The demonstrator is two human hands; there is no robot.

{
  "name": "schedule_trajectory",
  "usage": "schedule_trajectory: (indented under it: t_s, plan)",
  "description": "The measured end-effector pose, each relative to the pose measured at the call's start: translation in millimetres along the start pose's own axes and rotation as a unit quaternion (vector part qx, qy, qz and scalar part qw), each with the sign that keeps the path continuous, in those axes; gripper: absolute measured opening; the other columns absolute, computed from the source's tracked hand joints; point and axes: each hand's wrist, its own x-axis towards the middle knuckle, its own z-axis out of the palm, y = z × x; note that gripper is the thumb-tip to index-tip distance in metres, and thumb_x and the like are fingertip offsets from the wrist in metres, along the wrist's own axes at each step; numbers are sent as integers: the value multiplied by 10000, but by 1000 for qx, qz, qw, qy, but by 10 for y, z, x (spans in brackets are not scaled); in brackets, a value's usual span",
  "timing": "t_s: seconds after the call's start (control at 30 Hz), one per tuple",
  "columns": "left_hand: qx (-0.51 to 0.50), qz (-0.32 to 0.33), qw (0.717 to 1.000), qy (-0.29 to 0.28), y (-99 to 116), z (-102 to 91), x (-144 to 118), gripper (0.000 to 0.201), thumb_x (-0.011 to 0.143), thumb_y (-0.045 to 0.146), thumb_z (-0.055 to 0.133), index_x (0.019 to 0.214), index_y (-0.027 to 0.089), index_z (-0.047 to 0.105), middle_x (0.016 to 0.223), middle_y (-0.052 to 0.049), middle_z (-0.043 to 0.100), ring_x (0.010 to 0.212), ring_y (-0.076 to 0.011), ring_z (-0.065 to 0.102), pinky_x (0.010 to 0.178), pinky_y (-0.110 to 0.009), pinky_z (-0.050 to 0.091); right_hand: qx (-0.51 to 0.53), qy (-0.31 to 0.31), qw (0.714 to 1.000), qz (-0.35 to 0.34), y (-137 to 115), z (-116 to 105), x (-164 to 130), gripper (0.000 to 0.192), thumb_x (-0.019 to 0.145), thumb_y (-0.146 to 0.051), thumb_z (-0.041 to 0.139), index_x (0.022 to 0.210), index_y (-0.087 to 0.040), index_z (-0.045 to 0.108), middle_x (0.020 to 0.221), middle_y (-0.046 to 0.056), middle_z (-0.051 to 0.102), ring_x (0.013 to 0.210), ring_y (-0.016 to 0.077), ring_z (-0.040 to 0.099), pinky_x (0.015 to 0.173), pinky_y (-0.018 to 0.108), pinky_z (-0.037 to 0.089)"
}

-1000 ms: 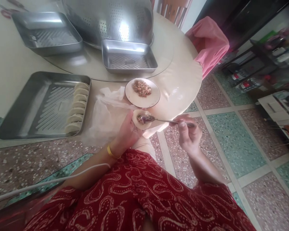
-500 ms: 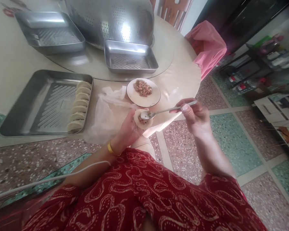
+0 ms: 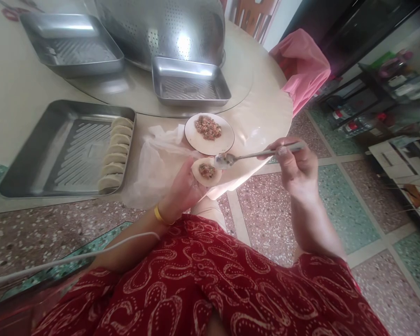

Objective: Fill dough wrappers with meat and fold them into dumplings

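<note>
On the fingers of my left hand rests a round dumpling wrapper, its thumb against the edge. A small mound of minced filling lies in the wrapper's middle. My right hand is closed around the handle of a metal spoon. The spoon's bowl, smeared with bits of filling, hovers at the wrapper's right edge. Just beyond, a white plate with a dark rim carries more filling. To the left, several folded dumplings stand in a row along the right side of a metal tray.
Thin translucent plastic lies between tray and plate. Farther back, two more metal trays and a large perforated metal bowl stand on the round turntable. Pink cloth hangs over a chair at the right. A white cable crosses my left forearm.
My right hand has drawn the spoon up and to the right, off the wrapper's middle, so the filling left in it shows. The left hand has stayed almost in place.
</note>
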Motion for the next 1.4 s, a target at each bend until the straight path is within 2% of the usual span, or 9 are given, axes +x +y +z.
schedule_trajectory:
  t_s: [0.1, 0.2, 0.5, 0.63, 0.77, 0.93, 1.1, 1.23, 1.4]
  plan:
    - [-2, -27, 1000, -3, 36, -7, -9, 401, 963, 364, 400, 1194, 118, 616, 1164, -124, 703, 1215, -260, 602, 1055, -424, 497, 8, -54, 996, -68, 8, -70, -62, 128, 972, -329, 552, 1051, -331, 653, 891, -7, 710, 844, 181, 712, 691, 361, 600]
    - [-1, -34, 999, -6, 73, -35, -14, 326, 941, 317, 429, 1129, 141, 628, 1101, -95, 718, 1185, -254, 617, 1070, -436, 488, 51, -115, 984, -129, 62, -149, -78, 189, 962, -269, 566, 1102, -343, 669, 957, -2, 722, 914, 193, 692, 668, 357, 593]
    - [38, -51, 998, -11, 80, -20, -21, 341, 968, 403, 432, 910, 139, 639, 901, -92, 721, 978, -240, 693, 993, -441, 542, 49, -206, 952, -220, 77, -169, 13, 248, 962, -235, 560, 1158, -328, 678, 951, -2, 770, 922, 187, 693, 808, 389, 585]
    - [65, -63, 996, -17, 63, -15, -22, 485, 1003, 442, 337, 897, 85, 648, 905, -149, 717, 988, -261, 700, 978, -431, 547, 49, -199, 957, -206, 96, -122, 5, 230, 963, -252, 560, 1141, -327, 685, 958, 2, 767, 940, 186, 683, 813, 380, 582]
    - [39, -68, 997, -7, 61, -22, -10, 474, 995, 452, 362, 944, 82, 654, 980, -154, 721, 1039, -258, 682, 974, -414, 546, 55, -175, 967, -176, 134, -142, -33, 217, 956, -252, 569, 1120, -326, 691, 964, 6, 759, 936, 194, 675, 771, 378, 582]
    - [20, -86, 996, -15, 50, 12, -4, 485, 998, 438, 332, 1050, 84, 659, 960, -142, 723, 1056, -254, 671, 942, -392, 552, 26, -120, 966, -230, 149, -113, -76, 278, 959, -235, 563, 1189, -361, 657, 1006, -17, 765, 922, 194, 683, 810, 417, 574]
    - [-1, -86, 996, 28, 52, 74, -34, 474, 1011, 443, 317, 1068, 93, 630, 985, -131, 715, 1030, -244, 678, 949, -400, 552, -19, -146, 955, -257, 207, -2, -89, 277, 966, -257, 557, 1198, -383, 637, 1005, -39, 767, 944, 187, 679, 745, 385, 594]
    - [28, -90, 994, 47, 64, 93, -38, 476, 1011, 428, 299, 1029, 95, 638, 957, -142, 720, 972, -247, 690, 876, -388, 580, -24, -154, 955, -253, 252, -27, -109, 268, 959, -266, 570, 1195, -374, 640, 1018, -39, 767, 983, 192, 670, 766, 392, 598]
    - [63, -64, 995, 41, 54, 107, -16, 476, 1016, 401, 275, 1076, 102, 641, 934, -143, 729, 916, -253, 706, 781, -368, 597, 6, -82, 978, -192, 203, -75, -190, 277, 947, -213, 572, 1169, -356, 657, 1013, -14, 745, 977, 196, 672, 746, 378, 597]
